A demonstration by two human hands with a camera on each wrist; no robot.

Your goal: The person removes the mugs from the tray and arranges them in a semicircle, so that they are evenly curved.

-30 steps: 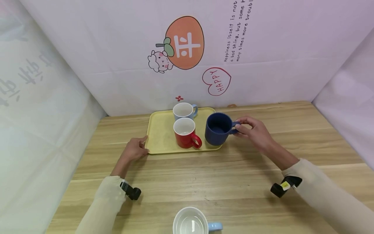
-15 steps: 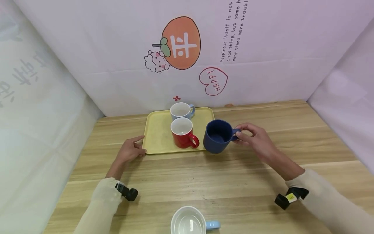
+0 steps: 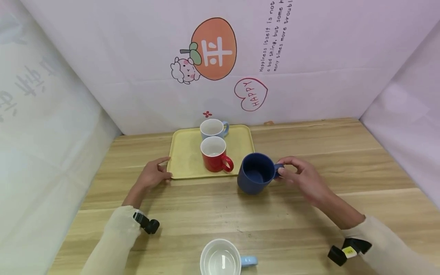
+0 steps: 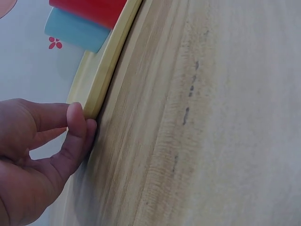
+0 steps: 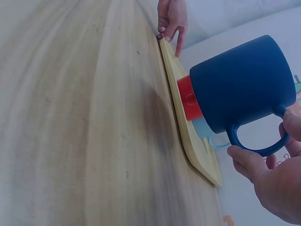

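Observation:
My right hand (image 3: 302, 177) pinches the handle of a dark blue mug (image 3: 252, 183), thumb and fingers around the handle. The mug is off the table in front of the tray's right corner; its shadow falls on the wood below in the right wrist view. At the left end of a pale yellow tray (image 3: 185, 162), my left hand (image 3: 152, 173) rests its spread thumb and forefinger against the rim, close to the near corner. On the tray stand a red mug (image 3: 212, 162) with a white inside and, partly hidden behind it, a light blue mug (image 3: 211, 130).
Another white-lined mug with a light blue handle (image 3: 221, 259) stands at the table's near edge, cut off by the frame. A printed white cloth wall (image 3: 144, 95) rises right behind the tray. More cloth hangs at both sides of the wooden table (image 3: 192, 214).
My right hand has carried the dark blue mug from over the tray's right end toward me, past its front rim. My left hand has stayed at the tray's left end.

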